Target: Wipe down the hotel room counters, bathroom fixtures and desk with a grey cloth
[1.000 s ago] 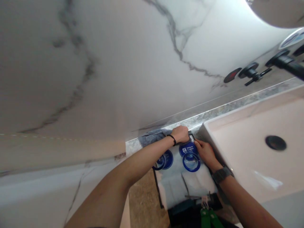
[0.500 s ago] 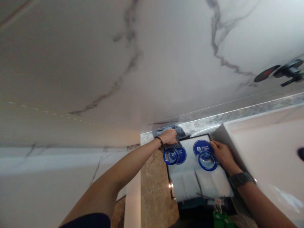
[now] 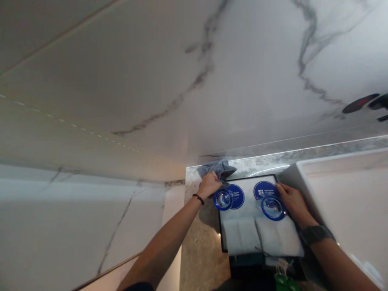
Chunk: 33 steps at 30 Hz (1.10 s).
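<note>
My left hand (image 3: 209,184) is closed on a grey cloth (image 3: 218,169), pressing it on the stone counter (image 3: 200,232) in the back corner, just past the tray. My right hand (image 3: 293,202) grips the right edge of a black-rimmed tray (image 3: 220,234) with a white lining. On the tray sit two blue-rimmed glasses, a left glass (image 3: 223,199) and a right glass (image 3: 273,208). Behind them lie two round blue coasters, a left coaster (image 3: 239,197) and a right coaster (image 3: 263,189). White folded packets (image 3: 241,238) cover the tray's near part.
A white basin (image 3: 348,194) stands close beside the tray on the right. Marbled wall panels (image 3: 248,81) rise behind the counter and at the left. A dark tap fitting (image 3: 360,104) juts from the wall at far right. Something green (image 3: 285,283) hangs at the bottom edge.
My left hand has drawn slightly left and nearer to me with the cloth. My right hand keeps its grip on the tray's edge. The view has shifted left.
</note>
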Motion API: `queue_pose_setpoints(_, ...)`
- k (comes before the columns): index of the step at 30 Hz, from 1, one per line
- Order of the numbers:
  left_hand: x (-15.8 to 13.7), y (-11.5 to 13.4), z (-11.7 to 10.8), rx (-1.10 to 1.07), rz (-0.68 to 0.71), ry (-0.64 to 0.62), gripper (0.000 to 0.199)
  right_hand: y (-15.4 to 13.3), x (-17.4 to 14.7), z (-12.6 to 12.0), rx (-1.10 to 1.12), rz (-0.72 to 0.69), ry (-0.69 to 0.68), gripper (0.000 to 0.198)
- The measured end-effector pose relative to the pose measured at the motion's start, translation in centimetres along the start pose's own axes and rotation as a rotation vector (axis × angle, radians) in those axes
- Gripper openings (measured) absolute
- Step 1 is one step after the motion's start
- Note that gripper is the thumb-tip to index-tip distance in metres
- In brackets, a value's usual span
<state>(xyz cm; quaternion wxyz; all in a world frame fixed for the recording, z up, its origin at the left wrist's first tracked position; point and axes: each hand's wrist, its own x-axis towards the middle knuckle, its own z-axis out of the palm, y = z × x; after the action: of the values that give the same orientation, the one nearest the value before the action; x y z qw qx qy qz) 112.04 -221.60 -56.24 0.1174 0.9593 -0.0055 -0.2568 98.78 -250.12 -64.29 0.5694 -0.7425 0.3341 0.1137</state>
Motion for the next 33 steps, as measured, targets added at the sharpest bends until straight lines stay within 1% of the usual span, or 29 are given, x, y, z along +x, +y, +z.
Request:
queue_pose_setpoints(3,-0.5,-0.8,1.1,-0.104,-0.104,0.068,0.014,0.0,-0.1,-0.1,-0.001,-0.004,-0.004,0.058)
queue_pose_setpoints(7,-1.3,-1.3,2.4,-0.209,-0.174,0.124,0.013,-0.2,-0.2,-0.3,-0.007,-0.012,-0.008,0.055)
queue_pose_setpoints(12,-2.3,-2.2,2.8,-0.293,-0.184,0.117,0.013,-0.3,-0.2,-0.5,0.004,-0.005,-0.027,0.057)
queue_pose_setpoints(15,-3.8,-3.1,2.9,-0.295,-0.162,0.087,0.013,-0.3,-0.1,-0.5,0.025,0.006,-0.019,0.058)
queue_pose_setpoints(18,-6.7,-4.3,3.8,-0.269,-0.138,0.020,0.012,-0.5,-0.2,-0.4,0.052,0.026,-0.030,0.059)
queue_pose_setpoints(21,-10.8,-5.9,5.2,-0.228,-0.127,-0.091,0.019,-1.4,-0.6,-0.6,0.044,0.039,-0.060,0.055)
queue_pose_setpoints(24,-15.0,-8.4,5.7,-0.152,-0.149,-0.184,0.021,-3.3,-1.3,-1.8,-0.015,0.013,-0.050,0.052)
queue_pose_setpoints(26,-17.4,-10.2,5.0,-0.087,-0.187,-0.230,0.017,-5.4,-2.0,-3.1,-0.081,-0.023,-0.002,0.055)
queue_pose_setpoints(28,-19.3,-11.6,3.7,-0.042,-0.212,-0.291,0.014,-8.1,-2.9,-3.9,-0.166,-0.108,0.015,0.058)
queue_pose_setpoints(29,-20.0,-12.0,2.9,-0.037,-0.207,-0.330,0.014,-9.5,-3.5,-4.0,-0.208,-0.182,-0.013,0.059)
queue_pose_setpoints(30,-20.4,-12.1,2.1,-0.051,-0.182,-0.360,0.015,-10.9,-4.1,-3.6,-0.252,-0.283,-0.074,0.059)
queue_pose_setpoints(31,-20.5,-12.0,1.3,-0.081,-0.145,-0.363,0.016,-12.1,-4.9,-2.9,-0.302,-0.405,-0.158,0.058)
queue_pose_setpoints(32,-20.3,-11.5,0.6,-0.119,-0.111,-0.324,0.018,-13.2,-5.6,-1.8,-0.365,-0.542,-0.255,0.057)
queue_pose_setpoints(33,-19.8,-10.8,0.0,-0.157,-0.094,-0.244,0.019,-14.1,-6.4,-0.5,-0.448,-0.681,-0.348,0.056)
